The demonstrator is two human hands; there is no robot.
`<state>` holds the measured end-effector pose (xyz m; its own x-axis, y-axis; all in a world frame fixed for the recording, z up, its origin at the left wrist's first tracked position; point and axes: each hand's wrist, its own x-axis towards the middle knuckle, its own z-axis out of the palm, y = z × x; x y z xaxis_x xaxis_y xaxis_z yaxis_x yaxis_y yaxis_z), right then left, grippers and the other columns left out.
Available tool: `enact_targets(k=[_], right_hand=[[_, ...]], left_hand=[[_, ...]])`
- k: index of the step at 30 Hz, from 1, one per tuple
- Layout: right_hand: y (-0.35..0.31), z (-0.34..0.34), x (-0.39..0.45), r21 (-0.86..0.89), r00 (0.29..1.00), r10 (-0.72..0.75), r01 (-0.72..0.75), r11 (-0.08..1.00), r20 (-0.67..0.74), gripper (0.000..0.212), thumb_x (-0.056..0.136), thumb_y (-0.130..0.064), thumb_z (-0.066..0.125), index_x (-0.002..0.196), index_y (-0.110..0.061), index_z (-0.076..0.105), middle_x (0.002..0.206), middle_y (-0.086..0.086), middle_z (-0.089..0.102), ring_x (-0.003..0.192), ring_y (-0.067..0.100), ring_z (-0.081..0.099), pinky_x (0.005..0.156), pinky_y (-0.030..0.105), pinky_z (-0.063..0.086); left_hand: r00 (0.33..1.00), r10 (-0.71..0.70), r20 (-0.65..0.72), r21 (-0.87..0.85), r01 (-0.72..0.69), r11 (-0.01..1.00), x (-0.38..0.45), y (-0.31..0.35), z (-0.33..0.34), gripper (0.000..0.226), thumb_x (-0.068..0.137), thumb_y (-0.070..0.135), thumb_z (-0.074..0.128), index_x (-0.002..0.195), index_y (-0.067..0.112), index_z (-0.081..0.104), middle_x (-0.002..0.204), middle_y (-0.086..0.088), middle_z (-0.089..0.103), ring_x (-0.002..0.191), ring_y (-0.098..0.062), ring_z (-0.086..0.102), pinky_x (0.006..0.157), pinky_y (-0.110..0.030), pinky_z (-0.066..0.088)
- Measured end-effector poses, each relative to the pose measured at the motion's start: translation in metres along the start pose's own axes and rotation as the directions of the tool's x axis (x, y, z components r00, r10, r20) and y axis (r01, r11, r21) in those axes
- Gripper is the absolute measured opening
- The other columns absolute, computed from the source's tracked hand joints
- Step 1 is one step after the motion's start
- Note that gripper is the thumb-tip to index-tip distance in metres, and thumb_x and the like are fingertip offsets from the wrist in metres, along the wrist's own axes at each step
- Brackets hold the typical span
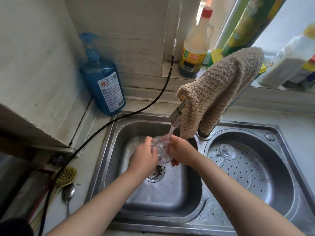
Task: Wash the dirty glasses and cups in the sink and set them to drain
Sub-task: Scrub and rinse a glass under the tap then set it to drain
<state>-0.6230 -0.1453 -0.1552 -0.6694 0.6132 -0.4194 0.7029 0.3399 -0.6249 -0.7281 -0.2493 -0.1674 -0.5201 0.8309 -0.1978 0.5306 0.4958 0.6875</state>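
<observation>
Double sink: both hands over left basin, left hand and right hand either side of a glass, under the tap, above the drain. Cloth draped on the tap. Wine glass upside down in right basin. Soap bottle at sink's back-left corner. Spoon and brush left of sink.

Both bare forearms reach forward and converge toward the middle, the left from the lower left, the right from the lower right. The left hand is turned back-up, its fingers curled round the near side of a clear glass. The right hand meets it from the opposite side, wrist slightly bent, fingers wrapped under and against the glass, fingertips showing below.
</observation>
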Motion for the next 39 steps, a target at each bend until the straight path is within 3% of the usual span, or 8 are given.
enact_targets(k=[5, 8, 12, 16, 22, 31, 35, 39], right_hand=[[-0.004, 0.005, 0.002, -0.307, 0.997, -0.061, 0.044, 0.951, -0.045, 0.03, 0.096, -0.04, 0.049, 0.096, -0.012, 0.059, 0.072, 0.0, 0.056, 0.07, 0.019, 0.055, 0.062, 0.024, 0.037], [-0.006, 0.002, 0.003, -0.377, 0.997, -0.068, 0.054, 0.925, -0.022, 0.03, 0.1, -0.032, 0.039, 0.111, -0.01, 0.056, 0.1, 0.012, 0.062, 0.09, 0.028, 0.059, 0.07, 0.031, 0.042], [0.0, 0.004, -0.001, 0.119, 0.988, 0.136, -0.145, 0.982, 0.077, 0.029, 0.098, -0.014, 0.044, 0.124, -0.005, 0.051, 0.088, 0.004, 0.062, 0.081, 0.024, 0.066, 0.055, 0.015, 0.048], [0.011, 0.015, -0.001, 0.635, 0.937, 0.246, -0.349, 0.689, 0.248, 0.034, 0.093, -0.005, 0.039, 0.125, -0.009, 0.051, 0.085, 0.011, 0.063, 0.053, 0.015, 0.063, 0.047, 0.023, 0.049], [0.005, 0.021, -0.004, 0.719, 0.944, 0.271, -0.32, 0.617, 0.188, 0.044, 0.094, -0.004, 0.04, 0.134, -0.022, 0.043, 0.124, 0.014, 0.052, 0.095, 0.033, 0.063, 0.062, 0.033, 0.058], [-0.002, 0.012, -0.011, 0.771, 0.869, 0.451, -0.427, 0.471, 0.206, 0.021, 0.095, -0.008, 0.038, 0.08, -0.01, 0.051, 0.071, 0.006, 0.056, 0.053, 0.015, 0.054, 0.041, 0.022, 0.043], [-0.001, 0.013, -0.01, 0.841, 0.856, 0.413, -0.45, 0.299, 0.312, 0.022, 0.087, -0.001, 0.031, 0.096, -0.002, 0.052, 0.07, 0.009, 0.055, 0.044, 0.014, 0.052, 0.039, 0.018, 0.039], [-0.003, 0.017, -0.012, 0.899, 0.859, 0.365, -0.423, 0.111, 0.359, 0.026, 0.096, -0.018, 0.033, 0.095, -0.006, 0.056, 0.055, 0.005, 0.061, 0.038, 0.011, 0.055, 0.035, 0.016, 0.04]], left_hand=[[0.995, 0.062, 0.074, 0.219, -0.077, 0.973, 0.005, 0.003, 0.005, 0.021, 0.09, 0.0, 0.039, 0.106, 0.011, 0.049, 0.099, -0.016, 0.065, 0.093, -0.037, 0.06, 0.062, -0.037, 0.035], [0.984, 0.087, 0.153, 0.305, -0.131, 0.943, 0.008, 0.004, 0.007, 0.027, 0.088, 0.001, 0.041, 0.11, 0.015, 0.049, 0.105, -0.013, 0.064, 0.098, -0.037, 0.059, 0.066, -0.039, 0.038], [0.989, -0.045, 0.141, 0.154, 0.023, 0.988, 0.02, -0.001, 0.006, 0.02, 0.093, 0.008, 0.042, 0.105, 0.015, 0.056, 0.098, -0.016, 0.066, 0.088, -0.036, 0.061, 0.066, -0.036, 0.046], [0.962, -0.232, 0.147, -0.111, 0.249, 0.962, 0.031, -0.003, 0.006, 0.023, 0.096, 0.012, 0.038, 0.103, 0.009, 0.06, 0.088, -0.017, 0.064, 0.067, -0.029, 0.063, 0.055, -0.029, 0.051], [0.86, -0.383, 0.337, -0.175, 0.457, 0.872, 0.032, 0.002, 0.008, 0.019, 0.094, 0.009, 0.038, 0.097, 0.005, 0.056, 0.053, -0.011, 0.052, 0.038, -0.019, 0.046, 0.042, -0.019, 0.035], [0.925, -0.25, 0.287, -0.367, 0.347, 0.863, 0.012, 0.017, 0.004, 0.032, 0.1, 0.039, 0.037, 0.111, 0.016, 0.057, 0.086, -0.006, 0.063, 0.064, -0.018, 0.057, 0.061, -0.028, 0.046], [0.996, -0.025, 0.087, -0.384, 0.057, 0.922, -0.006, 0.01, 0.006, 0.057, 0.091, 0.06, 0.042, 0.129, 0.017, 0.049, 0.12, 0.004, 0.056, 0.107, -0.011, 0.051, 0.086, -0.028, 0.038], [0.978, -0.129, 0.166, -0.559, 0.201, 0.804, -0.015, 0.014, 0.007, 0.055, 0.09, 0.059, 0.046, 0.13, 0.021, 0.044, 0.104, 0.015, 0.055, 0.092, -0.007, 0.058, 0.077, -0.025, 0.053]])
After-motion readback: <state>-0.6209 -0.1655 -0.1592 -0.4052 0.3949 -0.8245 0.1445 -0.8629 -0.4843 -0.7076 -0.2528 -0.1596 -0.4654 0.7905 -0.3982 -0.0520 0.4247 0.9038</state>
